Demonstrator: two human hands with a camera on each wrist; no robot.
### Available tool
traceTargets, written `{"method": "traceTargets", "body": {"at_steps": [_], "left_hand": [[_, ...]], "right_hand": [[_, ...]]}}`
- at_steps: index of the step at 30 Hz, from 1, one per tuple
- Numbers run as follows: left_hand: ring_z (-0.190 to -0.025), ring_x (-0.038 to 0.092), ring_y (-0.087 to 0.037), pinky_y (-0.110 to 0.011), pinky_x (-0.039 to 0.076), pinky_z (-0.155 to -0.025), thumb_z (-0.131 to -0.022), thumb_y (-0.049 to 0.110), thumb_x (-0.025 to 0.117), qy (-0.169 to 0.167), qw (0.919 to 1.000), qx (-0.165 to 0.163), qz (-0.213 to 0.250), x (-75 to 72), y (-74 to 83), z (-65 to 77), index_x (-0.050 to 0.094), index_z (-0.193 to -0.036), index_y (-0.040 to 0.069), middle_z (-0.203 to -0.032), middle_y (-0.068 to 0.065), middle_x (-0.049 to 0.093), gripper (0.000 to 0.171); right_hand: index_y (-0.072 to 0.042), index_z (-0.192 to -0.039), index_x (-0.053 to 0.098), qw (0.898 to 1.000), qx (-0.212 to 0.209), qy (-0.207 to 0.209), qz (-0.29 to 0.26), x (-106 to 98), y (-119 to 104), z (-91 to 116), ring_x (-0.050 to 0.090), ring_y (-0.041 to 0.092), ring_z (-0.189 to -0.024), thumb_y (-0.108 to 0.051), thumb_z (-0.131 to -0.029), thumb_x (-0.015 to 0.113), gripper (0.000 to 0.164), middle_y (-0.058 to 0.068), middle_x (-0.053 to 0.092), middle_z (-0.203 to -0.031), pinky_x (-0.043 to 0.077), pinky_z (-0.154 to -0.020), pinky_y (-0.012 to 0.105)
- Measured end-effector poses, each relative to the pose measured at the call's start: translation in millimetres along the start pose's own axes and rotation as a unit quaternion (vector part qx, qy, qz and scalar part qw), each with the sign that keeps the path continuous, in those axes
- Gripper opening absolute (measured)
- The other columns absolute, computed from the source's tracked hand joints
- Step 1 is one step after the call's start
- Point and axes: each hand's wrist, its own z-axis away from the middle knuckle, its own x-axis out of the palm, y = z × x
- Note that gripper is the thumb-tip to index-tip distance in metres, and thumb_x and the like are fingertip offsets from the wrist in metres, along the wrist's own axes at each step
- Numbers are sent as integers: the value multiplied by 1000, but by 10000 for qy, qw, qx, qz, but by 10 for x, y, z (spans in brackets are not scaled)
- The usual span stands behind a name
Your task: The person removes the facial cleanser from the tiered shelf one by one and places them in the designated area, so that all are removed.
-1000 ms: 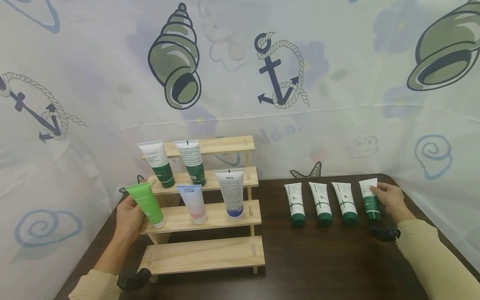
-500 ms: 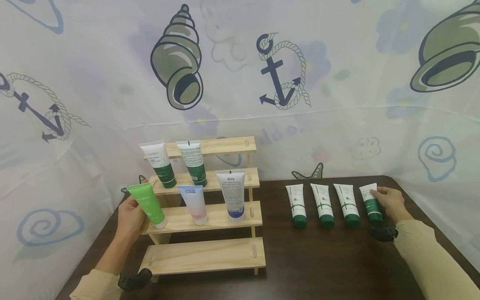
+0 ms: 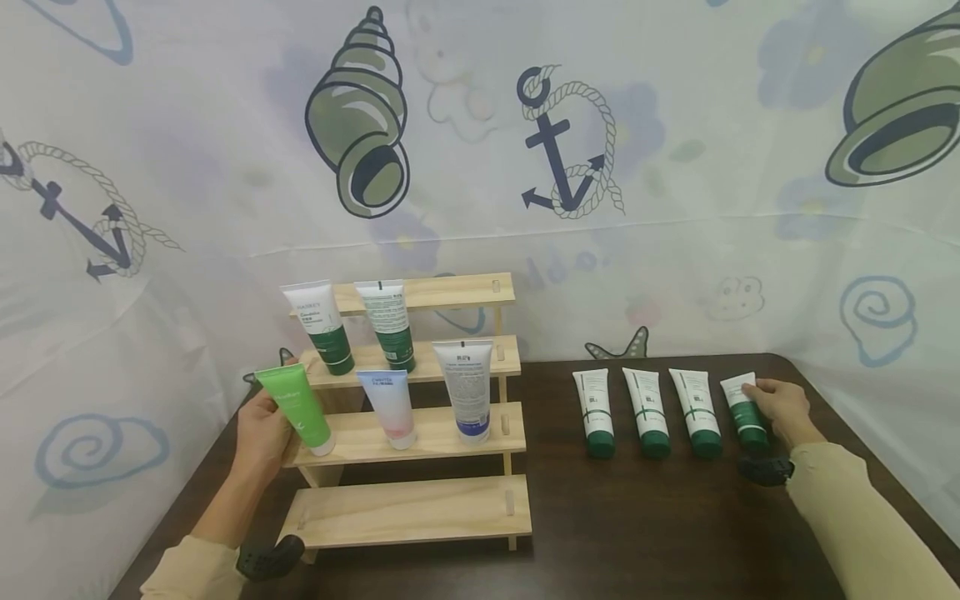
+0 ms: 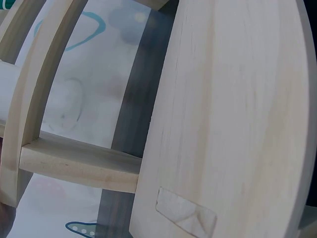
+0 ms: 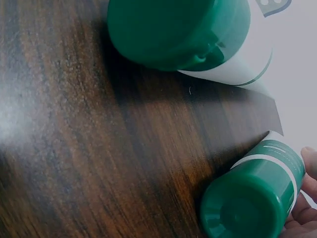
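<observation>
In the head view my left hand (image 3: 261, 429) grips the left side of a stepped wooden display rack (image 3: 416, 508), partly hidden behind a light-green squeeze tube (image 3: 296, 407). Only a sliver of that hand (image 4: 6, 220) shows beside the rack's post in the left wrist view. On the far right my right hand (image 3: 783, 407) pinches a white-and-green squeeze tube (image 3: 746, 414) by its right edge. That tube lies low over the dark table, green cap towards me. In the right wrist view its cap (image 5: 242, 208) is close at the table surface, with thumb and fingertips at its side.
Three similar white tubes with green caps, the nearest one (image 3: 696, 412) beside the held tube, lie in a row. The rack also bears a pink-and-blue tube (image 3: 387, 408), a grey-white tube (image 3: 465, 387) and two white-and-green tubes (image 3: 320, 327). A patterned cloth (image 3: 675, 275) hangs behind the table (image 3: 645, 525).
My right hand has lowered the top end of its tube towards the table, in line with the row. The left hand keeps its place by the rack; the view has shifted slightly.
</observation>
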Motion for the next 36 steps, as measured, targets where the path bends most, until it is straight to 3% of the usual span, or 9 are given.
{"method": "traceTargets", "body": {"at_steps": [8,15,27,29,36], "left_hand": [[-142,25,-18,-14,31,-108,-94,24,58,2,10000,12,9,-9,-19,-6,46,-133,-7,-151,-8,32,51],[-142,25,-19,-19,30,-111,-94,20,58,12,9999,16,153,-5,-26,-12,50,-128,-8,-151,-10,32,45],[-141,27,-18,-19,31,-110,-95,22,56,81,9999,-65,14,12,-4,7,49,-129,-8,-151,-7,33,46],[-141,27,-18,-21,31,-111,-95,22,57,85,9999,-90,-2,15,6,8,49,-128,-8,-151,-6,34,45],[-141,28,-18,-34,24,-117,-93,25,58,161,9997,-157,-10,16,28,-12,49,-131,-5,-150,-3,35,49]], "right_hand": [[13,-136,34,9999,-25,35,158,-5,15,-8,44,45,-106,-29,-96,45,59,38,33,-134,49,-87,55],[15,-129,40,9987,-82,25,498,-42,34,8,48,40,-94,-28,-95,46,55,37,40,-124,52,-66,40],[17,-123,45,9977,-283,105,612,-90,33,76,51,35,-86,-25,-94,48,52,37,46,-115,48,-55,29],[17,-123,45,9976,-316,178,589,-101,41,92,52,37,-88,-24,-94,47,51,37,47,-115,49,-56,31],[16,-125,46,9934,-848,636,427,-163,-3,141,46,49,-110,-23,-97,41,48,37,47,-126,45,-83,52]]}}
